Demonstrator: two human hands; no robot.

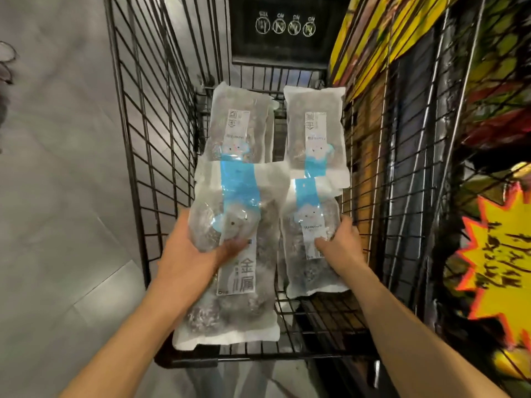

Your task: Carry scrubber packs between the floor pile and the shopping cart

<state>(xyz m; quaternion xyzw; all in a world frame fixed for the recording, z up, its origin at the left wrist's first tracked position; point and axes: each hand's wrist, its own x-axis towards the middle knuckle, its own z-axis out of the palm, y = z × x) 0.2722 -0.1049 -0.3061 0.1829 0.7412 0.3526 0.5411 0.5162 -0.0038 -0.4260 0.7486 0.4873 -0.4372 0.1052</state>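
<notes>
Clear plastic, blue-banded and printed with a cartoon figure, wraps the large packet of metal scourers (230,254) that the left hand (189,254) grips from its left edge, thumb curled over the front label and fingers hidden behind. This packet is held over the near end of the black wire shopping cart (161,139), its lower edge close to the cart's front rim. Just beside it, the right hand (342,245) pinches a smaller packet of the same kind (311,239), thumb on the white label and fingers wrapped round the right edge. Farther in, two more packets lie side by side in the cart: one on the left (240,124) and one on the right (314,130), their near ends tucked under the held ones. Beyond them hangs a black warning placard (284,27). Bright yellow and red signage (500,262) shows through the right wall.
</notes>
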